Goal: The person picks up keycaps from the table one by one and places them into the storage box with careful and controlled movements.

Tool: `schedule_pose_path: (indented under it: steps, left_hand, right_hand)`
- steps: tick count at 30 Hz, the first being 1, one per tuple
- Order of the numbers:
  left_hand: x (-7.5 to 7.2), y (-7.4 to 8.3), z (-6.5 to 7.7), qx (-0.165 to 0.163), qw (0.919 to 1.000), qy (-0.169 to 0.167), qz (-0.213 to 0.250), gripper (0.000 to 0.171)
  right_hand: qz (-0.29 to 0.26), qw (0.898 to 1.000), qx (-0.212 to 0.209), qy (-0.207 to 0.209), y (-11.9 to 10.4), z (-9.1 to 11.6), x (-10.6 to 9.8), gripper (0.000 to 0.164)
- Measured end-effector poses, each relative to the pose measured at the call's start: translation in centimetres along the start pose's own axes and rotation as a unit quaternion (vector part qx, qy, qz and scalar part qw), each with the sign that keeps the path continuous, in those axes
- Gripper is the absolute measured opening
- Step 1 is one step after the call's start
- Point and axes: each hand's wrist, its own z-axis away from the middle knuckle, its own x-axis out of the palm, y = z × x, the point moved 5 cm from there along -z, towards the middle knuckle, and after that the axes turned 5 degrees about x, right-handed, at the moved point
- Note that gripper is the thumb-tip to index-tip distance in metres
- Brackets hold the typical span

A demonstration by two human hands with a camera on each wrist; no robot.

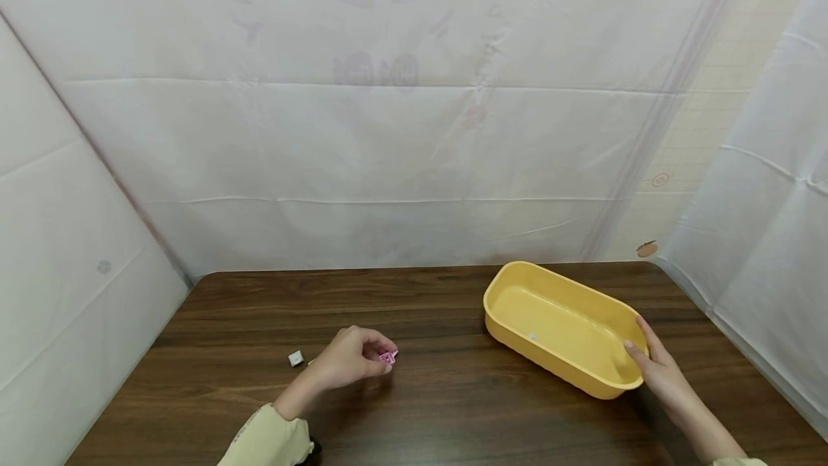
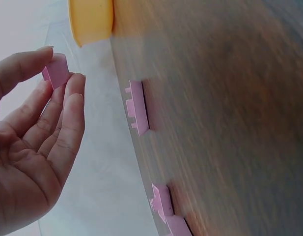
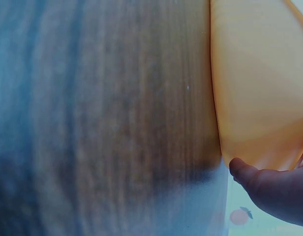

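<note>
Between the thumb and fingertips of my left hand (image 1: 352, 358), a small pink block-like piece (image 1: 387, 357) is pinched above the table. The left wrist view shows that same pink piece (image 2: 56, 70) from the side; its exact kind is unclear. My right hand (image 1: 663, 376) grips the near right end of a yellow plastic tray (image 1: 550, 365), thumb over the rim. A tiny whitish piece (image 1: 532, 336) lies inside the tray. On the table left of my left hand sits a small pale piece (image 1: 295, 358), and something else is mostly hidden by that hand.
A dark wood-grain table (image 1: 453, 408) bears everything. In the left wrist view, a long pink piece (image 2: 138, 108) with small projections and further pink pieces (image 2: 162, 201) lie on it. White patterned sheets (image 1: 388, 164) hang behind and at both sides.
</note>
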Motion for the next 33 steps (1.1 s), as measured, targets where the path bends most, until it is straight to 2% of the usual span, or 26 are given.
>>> schedule_pose_path:
  steps: [12,17,26,33]
  left_hand:
    - [0.6,0.2,-0.8,-0.009,0.9992,0.027,0.026,0.022]
    - [0.9,0.5,-1.3,0.000,0.9987,0.035,0.036,0.024]
    - [1.4,0.8,-2.1,-0.003,0.9970,0.059,0.049,0.026]
    - [1.8,0.9,-2.8,-0.004,0.9949,0.077,0.065,0.028]
  right_hand:
    - [0.001,1.000,0.001,0.001,0.0,0.0,0.0,0.069]
    - [0.001,1.000,-0.003,0.003,-0.1,0.0,0.0,0.069]
    - [0.003,1.000,-0.005,0.005,-0.1,-0.1,0.0,0.069]
    - [0.010,1.000,0.007,0.001,-0.1,0.0,0.0,0.069]
